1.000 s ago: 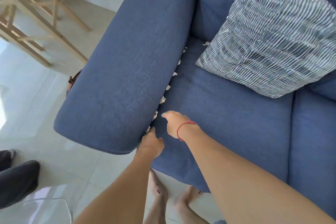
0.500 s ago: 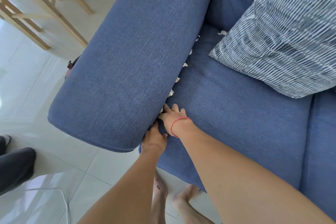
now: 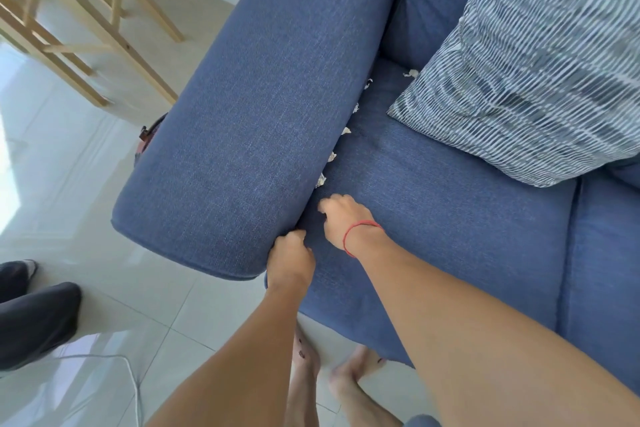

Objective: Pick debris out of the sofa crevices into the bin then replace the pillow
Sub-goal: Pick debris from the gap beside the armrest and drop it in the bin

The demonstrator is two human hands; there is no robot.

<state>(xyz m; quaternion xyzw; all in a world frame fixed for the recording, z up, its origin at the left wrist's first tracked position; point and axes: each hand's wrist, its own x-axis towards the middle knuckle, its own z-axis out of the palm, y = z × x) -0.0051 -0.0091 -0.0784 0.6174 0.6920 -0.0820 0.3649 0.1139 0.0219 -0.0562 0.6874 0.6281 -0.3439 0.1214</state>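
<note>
Sofa (image 3: 433,218) in blue woven fabric fills most of the view, standing on a glossy pale tiled floor (image 3: 62,184), with a light wooden frame (image 3: 86,21) of slanted legs and rungs behind its rounded armrest (image 3: 263,121). White crumpled scraps of debris (image 3: 331,157) sit in a line along the crevice between the armrest and the seat cushion; that line runs from near the hands up toward the sofa back, with one more scrap on the seat by the pillow corner. The pillow (image 3: 540,69), square, with a ridged blue-and-white striped weave, leans tilted against the backrest, one corner pointing down at the seat. The left hand (image 3: 290,262) has its fingers curled at the front end of the crevice, against the armrest; whether it holds anything cannot be told. The right hand (image 3: 341,218), with a red string (image 3: 360,229) at its wrist, rests fingers bent on the cushion just below the nearest scrap, its grip also unclear. Bare feet (image 3: 329,378) stand on the tiles.
</note>
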